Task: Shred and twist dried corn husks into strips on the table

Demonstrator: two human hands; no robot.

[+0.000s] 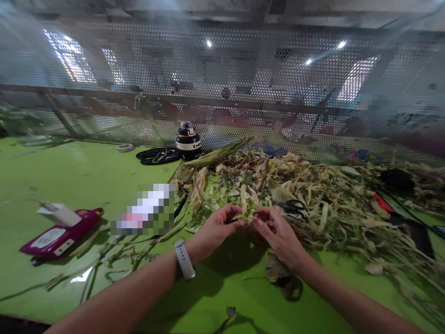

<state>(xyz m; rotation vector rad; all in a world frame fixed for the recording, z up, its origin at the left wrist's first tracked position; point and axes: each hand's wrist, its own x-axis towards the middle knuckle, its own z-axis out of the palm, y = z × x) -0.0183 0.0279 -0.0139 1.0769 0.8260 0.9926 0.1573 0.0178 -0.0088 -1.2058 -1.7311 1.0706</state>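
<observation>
In the middle of the head view, my left hand (222, 225) and my right hand (274, 229) face each other with fingertips pinched. Between them is a pale green strip of corn husk (244, 199), its narrow end standing up and its lower end hidden by my fingers. A heap of dried corn husks (323, 195) spreads behind and to the right of my hands. Black-handled scissors (295, 207) lie on that heap, just beyond my right hand. Below my right wrist, a brownish rolled piece (277, 269) rests on the green table (215, 297).
A purple power strip (66, 234) with a white plug-in charger (58, 214) sits at left. A blurred-out, phone-like object (148, 208) lies nearer. A black bottle (187, 141) and black coiled item (158, 156) stand before the perforated metal screen (222, 65). Dark items lie at right.
</observation>
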